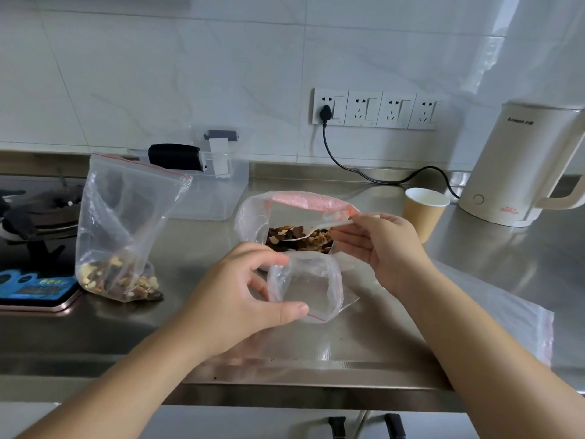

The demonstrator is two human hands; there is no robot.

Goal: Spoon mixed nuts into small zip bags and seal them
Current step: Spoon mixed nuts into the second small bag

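In the middle of the frame the left hand (250, 293) is holding a small empty zip bag (305, 285) open, its thumb and curled fingers pinching the bag's rim so the mouth is gaping upward. Just right of centre the right hand (384, 245) is pinching the handle of a white plastic spoon (319, 231) between thumb and fingertips, and the spoon's bowl is lying on the mixed nuts (299, 237) inside a larger open bag (253, 217) just behind the small one. At the left of the frame a second bag (126, 217) is standing upright on the steel counter (493, 264) with nuts gathered at its bottom. A paper cup (422, 213) is sitting at the right, near a cream kettle (519, 166) at the right edge. More flat empty bags (519, 324) are lying on the counter at the lower right, under the right forearm.
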